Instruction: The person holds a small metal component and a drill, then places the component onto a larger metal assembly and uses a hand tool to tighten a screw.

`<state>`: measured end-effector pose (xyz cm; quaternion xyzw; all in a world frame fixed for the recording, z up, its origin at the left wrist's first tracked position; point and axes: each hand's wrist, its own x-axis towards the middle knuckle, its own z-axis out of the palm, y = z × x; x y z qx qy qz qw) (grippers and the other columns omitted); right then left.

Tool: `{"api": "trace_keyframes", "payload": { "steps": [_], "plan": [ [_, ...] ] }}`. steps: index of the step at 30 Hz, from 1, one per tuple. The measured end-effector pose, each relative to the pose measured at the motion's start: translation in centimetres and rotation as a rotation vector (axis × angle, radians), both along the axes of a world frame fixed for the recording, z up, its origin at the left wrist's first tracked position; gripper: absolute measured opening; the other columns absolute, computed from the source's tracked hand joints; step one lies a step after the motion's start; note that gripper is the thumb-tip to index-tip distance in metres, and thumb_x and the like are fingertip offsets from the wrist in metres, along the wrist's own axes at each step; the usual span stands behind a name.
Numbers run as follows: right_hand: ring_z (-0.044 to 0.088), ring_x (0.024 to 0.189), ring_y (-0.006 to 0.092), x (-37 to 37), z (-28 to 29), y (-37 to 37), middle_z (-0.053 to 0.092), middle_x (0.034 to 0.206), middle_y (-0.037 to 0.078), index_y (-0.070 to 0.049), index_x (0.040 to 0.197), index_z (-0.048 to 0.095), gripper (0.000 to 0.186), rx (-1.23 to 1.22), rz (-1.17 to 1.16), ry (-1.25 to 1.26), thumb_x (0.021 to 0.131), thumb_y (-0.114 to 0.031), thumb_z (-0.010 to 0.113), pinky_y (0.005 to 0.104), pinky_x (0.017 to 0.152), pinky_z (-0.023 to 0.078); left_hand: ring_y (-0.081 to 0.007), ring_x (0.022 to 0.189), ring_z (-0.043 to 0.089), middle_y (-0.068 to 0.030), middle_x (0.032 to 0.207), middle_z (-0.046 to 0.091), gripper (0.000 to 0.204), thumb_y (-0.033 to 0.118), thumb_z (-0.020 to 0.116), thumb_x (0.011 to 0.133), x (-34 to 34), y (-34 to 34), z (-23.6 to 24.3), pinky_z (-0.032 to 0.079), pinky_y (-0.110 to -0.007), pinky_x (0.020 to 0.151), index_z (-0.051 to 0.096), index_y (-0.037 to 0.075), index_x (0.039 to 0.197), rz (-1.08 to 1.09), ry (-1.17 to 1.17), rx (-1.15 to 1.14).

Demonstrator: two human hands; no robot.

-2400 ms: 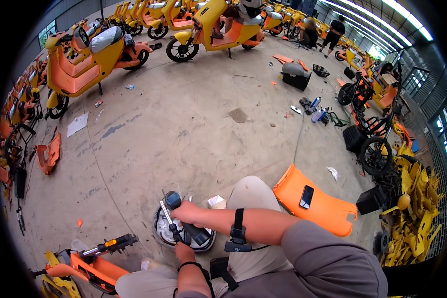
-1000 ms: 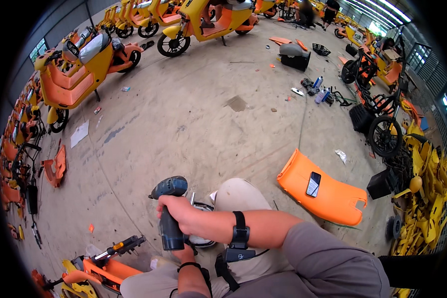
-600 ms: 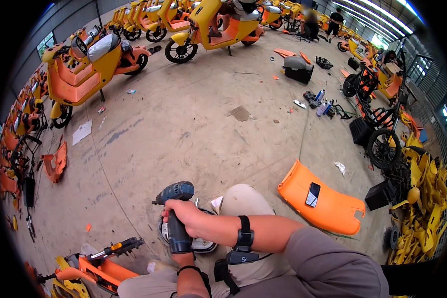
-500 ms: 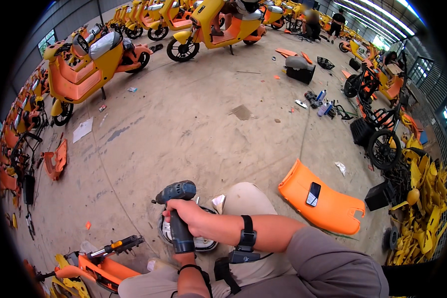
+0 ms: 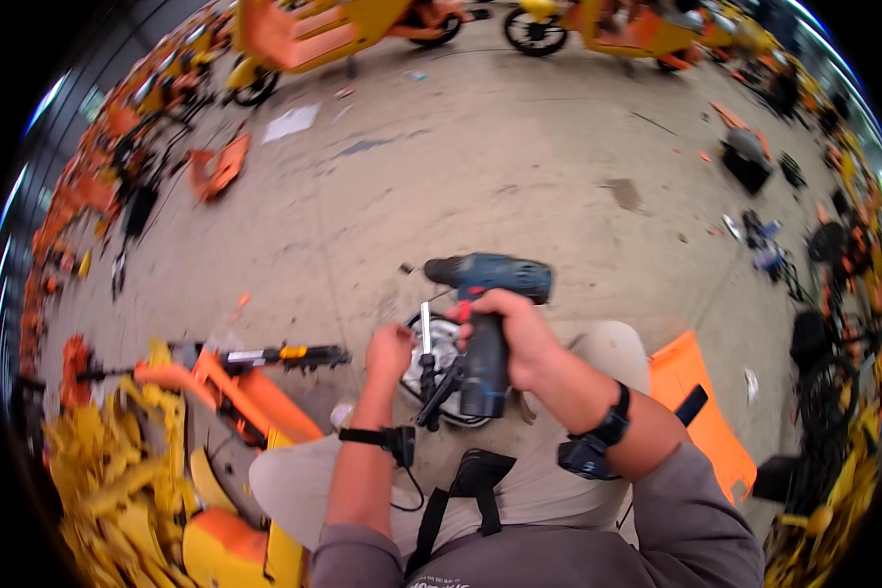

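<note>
My right hand (image 5: 517,338) grips a dark blue cordless drill (image 5: 505,276) by its black handle. The drill's chuck points left, with a small dark tip ahead of it. Under the drill, between my legs, lies a round white part with a black rim (image 5: 446,343), partly hidden by the tool. A shiny metal stem with a black lower end (image 5: 425,328) stands out from it. Close to the left of this stem is my left hand (image 5: 390,349), its fingers curled together. Whether they hold anything small is hidden and blurred.
An orange panel (image 5: 691,377) with a dark phone (image 5: 691,405) on it lies right of my knee. At left are an orange frame piece (image 5: 255,397) and a heap of yellow panels (image 5: 118,470). Yellow-orange scooters (image 5: 333,34) stand at the back.
My view has swung left. The drill has moved right, and my right hand now grips its handle. My left hand has come away from the drill's lower end to beside the metal stem.
</note>
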<state>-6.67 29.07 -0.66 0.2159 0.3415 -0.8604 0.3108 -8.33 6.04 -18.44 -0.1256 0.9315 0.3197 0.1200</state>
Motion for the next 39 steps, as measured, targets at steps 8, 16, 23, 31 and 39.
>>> {"api": "trace_keyframes", "payload": {
  "steps": [8,16,23,31,39],
  "plan": [
    [0.062,0.069,0.0195,1.0,3.2,-0.8,0.065,0.087,0.013,0.005,0.113,0.059,0.04,-0.113,0.129,0.279,0.082,-0.019,0.054,0.0309,0.067,0.052,-0.0154,0.085,0.062,-0.009,0.101,0.066,0.028,0.021,0.049,0.101,0.9,-5.3,16.3,0.05,-0.029,0.074,0.055,0.003,0.121,0.115,0.603,0.383],
    [0.062,0.071,0.0186,2.0,1.7,-0.6,0.063,0.104,0.018,0.001,0.128,0.049,0.057,-0.028,0.343,0.591,0.078,-0.021,0.066,0.0323,0.067,0.053,-0.0176,0.09,0.061,-0.0089,0.105,0.063,0.045,0.038,0.042,0.104,4.1,-4.5,18.8,0.05,-0.032,0.079,0.054,0.0,0.124,0.245,0.312,1.367],
    [0.062,0.087,0.0123,3.6,-0.1,-1.1,0.064,0.108,0.006,-0.002,0.131,0.048,0.054,0.333,0.498,0.946,0.08,0.0,0.067,0.0292,0.077,0.052,-0.0135,0.083,0.059,-0.0052,0.095,0.064,0.037,0.033,0.05,0.102,5.3,-5.8,19.0,0.047,-0.029,0.077,0.061,0.001,0.118,0.29,0.209,1.343],
    [0.06,0.048,0.0246,4.6,-2.4,-3.0,0.064,0.078,0.012,0.001,0.12,0.056,0.037,0.472,0.451,1.17,0.102,-0.025,0.036,0.0356,0.037,0.047,-0.0123,0.091,0.056,-0.0038,0.099,0.062,0.033,0.034,0.052,0.101,5.9,-6.2,19.8,0.045,-0.028,0.08,0.062,0.004,0.112,0.28,0.237,1.51],
    [0.063,0.092,0.0193,6.0,-2.0,-3.2,0.062,0.105,0.009,0.001,0.134,0.043,0.06,0.484,0.454,1.197,0.083,-0.019,0.066,0.0309,0.083,0.05,-0.019,0.103,0.053,-0.0054,0.106,0.057,0.035,0.036,0.05,0.101,6.7,-6.3,19.0,0.045,-0.035,0.09,0.06,0.004,0.11,0.177,0.244,1.635]
  ]
}}
